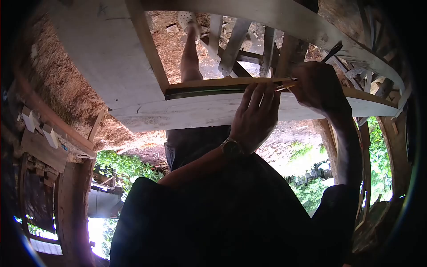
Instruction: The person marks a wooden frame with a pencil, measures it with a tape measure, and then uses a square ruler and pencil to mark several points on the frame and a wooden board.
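Note:
My left hand [257,113], with a watch [231,149] on its wrist, lies across a long pale plank [191,111]. Its fingers are stretched out side by side, their tips at a narrow brown wooden strip [213,83] running along the plank's upper edge. A dark groove-like band [191,92] shows between strip and plank. Just right of those fingers, my right hand [318,84] is closed round a slim pencil-like tool [287,85]. Its light-brown pointed end meets the strip near my left fingertips. A dark end [333,51] sticks out above my right hand; I cannot tell the tool's exact kind.
A broad pale board [106,53] joins the plank at left, and a curved pale timber [267,15] crosses the top. Slanted wooden posts [235,44] stand beyond. A leg with a light perforated clog [187,20] shows over wood shavings [164,49]. Wooden pieces [40,129] sit at left.

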Demonstrator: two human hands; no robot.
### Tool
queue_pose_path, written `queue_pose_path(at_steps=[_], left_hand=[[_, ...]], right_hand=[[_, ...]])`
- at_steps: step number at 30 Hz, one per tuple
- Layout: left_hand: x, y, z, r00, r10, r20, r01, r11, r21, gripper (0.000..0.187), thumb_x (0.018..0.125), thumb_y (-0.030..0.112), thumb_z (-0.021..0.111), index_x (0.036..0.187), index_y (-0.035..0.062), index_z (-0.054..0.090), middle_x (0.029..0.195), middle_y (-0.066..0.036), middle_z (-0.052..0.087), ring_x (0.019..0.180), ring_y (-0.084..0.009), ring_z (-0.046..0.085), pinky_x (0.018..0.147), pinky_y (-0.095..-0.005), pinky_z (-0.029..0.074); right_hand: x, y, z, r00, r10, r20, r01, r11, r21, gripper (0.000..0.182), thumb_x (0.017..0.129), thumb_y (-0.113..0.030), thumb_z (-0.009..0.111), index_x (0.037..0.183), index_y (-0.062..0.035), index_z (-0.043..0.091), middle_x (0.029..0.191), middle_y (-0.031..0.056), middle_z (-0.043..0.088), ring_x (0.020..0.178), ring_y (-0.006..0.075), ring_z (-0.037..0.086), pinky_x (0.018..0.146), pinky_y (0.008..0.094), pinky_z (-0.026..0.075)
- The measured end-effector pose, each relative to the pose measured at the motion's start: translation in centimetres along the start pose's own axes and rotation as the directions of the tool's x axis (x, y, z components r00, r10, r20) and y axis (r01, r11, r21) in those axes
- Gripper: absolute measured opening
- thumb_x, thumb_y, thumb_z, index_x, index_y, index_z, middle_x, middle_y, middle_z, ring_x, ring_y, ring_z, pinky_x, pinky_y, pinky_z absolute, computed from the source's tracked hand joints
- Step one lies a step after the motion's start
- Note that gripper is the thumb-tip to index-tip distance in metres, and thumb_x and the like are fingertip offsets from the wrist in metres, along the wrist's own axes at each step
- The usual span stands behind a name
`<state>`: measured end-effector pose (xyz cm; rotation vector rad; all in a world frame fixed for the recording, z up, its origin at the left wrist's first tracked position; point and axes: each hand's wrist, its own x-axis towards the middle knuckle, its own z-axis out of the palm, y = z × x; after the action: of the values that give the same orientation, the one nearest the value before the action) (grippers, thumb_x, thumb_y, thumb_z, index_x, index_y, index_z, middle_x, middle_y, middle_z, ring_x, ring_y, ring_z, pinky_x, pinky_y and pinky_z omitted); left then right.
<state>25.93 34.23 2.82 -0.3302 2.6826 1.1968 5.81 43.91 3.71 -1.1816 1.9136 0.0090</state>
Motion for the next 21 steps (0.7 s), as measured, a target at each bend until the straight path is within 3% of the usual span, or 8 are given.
queue_pose_path(at_steps=[4,6,10,12,16,18,21], left_hand=[[0.3,0.4,-0.3,0.995,-0.028,0.098,0.02,0.997,0.081,0.051,0.082,0.009,0.066,0.131,-0.0024,0.059,0.132,-0.017,0.056,0.126,-0.0305,0.053,0.113,-0.0478,0.041],[0.5,1.2,-1.2,0.994,-0.042,0.104,0.016,0.971,0.24,0.053,0.083,0.014,0.065,0.133,-0.0024,0.059,0.132,-0.017,0.056,0.123,-0.0276,0.053,0.108,-0.0453,0.043],[0.5,2.4,-1.6,0.987,-0.079,0.142,0.014,0.911,0.413,0.055,0.085,0.02,0.063,0.135,-0.0026,0.058,0.132,-0.015,0.057,0.11,-0.0221,0.056,0.092,-0.0405,0.05],[0.9,2.6,-2.0,0.974,-0.106,0.202,0.015,0.913,0.407,0.056,0.084,0.018,0.063,0.135,-0.0028,0.058,0.133,-0.014,0.057,0.094,-0.018,0.06,0.077,-0.0358,0.052],[1.1,2.6,-1.9,0.955,-0.126,0.267,-0.003,0.9,0.436,0.058,0.083,0.017,0.064,0.137,-0.0035,0.056,0.133,-0.013,0.058,0.063,-0.01,0.059,0.052,-0.0241,0.051],[0.8,1.7,-1.6,0.977,-0.06,0.206,-0.024,0.923,0.385,0.052,0.085,0.016,0.063,0.132,-0.0032,0.06,0.13,-0.012,0.061,0.056,-0.0063,0.056,0.045,-0.0207,0.046],[0.6,1.0,-1.5,0.983,-0.02,0.184,-0.046,0.937,0.347,0.049,0.085,0.016,0.063,0.13,-0.002,0.062,0.129,-0.011,0.062,0.055,-0.0044,0.055,0.045,-0.0193,0.047]], right_hand=[[1.1,-0.1,-0.6,0.987,0.088,0.135,-0.095,0.994,0.05,0.021,0.084,-0.025,0.072,0.081,-0.005,0.067,0.073,0.0154,0.066,0.074,0.0361,0.068,0.071,0.0482,0.055],[1.3,0.0,-0.7,0.979,0.134,0.155,-0.152,0.982,0.114,0.02,0.086,-0.025,0.071,0.083,-0.005,0.066,0.074,0.0164,0.066,0.076,0.0368,0.068,0.072,0.0488,0.054],[1.3,0.6,0.0,0.995,0.094,0.036,-0.098,0.981,0.168,0.02,0.091,-0.023,0.066,0.089,-0.0034,0.067,0.076,0.0185,0.066,0.079,0.0371,0.069,0.073,0.0482,0.053],[1.2,1.5,1.1,0.997,0.032,-0.064,-0.021,0.985,0.172,0.022,0.095,-0.024,0.065,0.095,-0.0014,0.068,0.075,0.0205,0.066,0.077,0.0378,0.069,0.072,0.0469,0.051],[2.8,1.4,0.5,0.982,0.089,0.164,-0.141,0.928,0.345,0.024,0.096,-0.025,0.062,0.099,-0.002,0.068,0.078,0.0183,0.066,0.079,0.035,0.068,0.072,0.0471,0.052],[3.7,1.2,0.2,0.955,0.132,0.264,-0.247,0.847,0.471,0.024,0.099,-0.025,0.06,0.101,-0.0018,0.068,0.078,0.0182,0.065,0.078,0.034,0.068,0.071,0.0461,0.051],[4.1,1.5,0.5,0.99,0.07,0.122,-0.127,0.814,0.566,0.025,0.103,-0.023,0.055,0.1,-0.0012,0.067,0.079,0.016,0.064,0.075,0.0303,0.066,0.069,0.0437,0.049]])
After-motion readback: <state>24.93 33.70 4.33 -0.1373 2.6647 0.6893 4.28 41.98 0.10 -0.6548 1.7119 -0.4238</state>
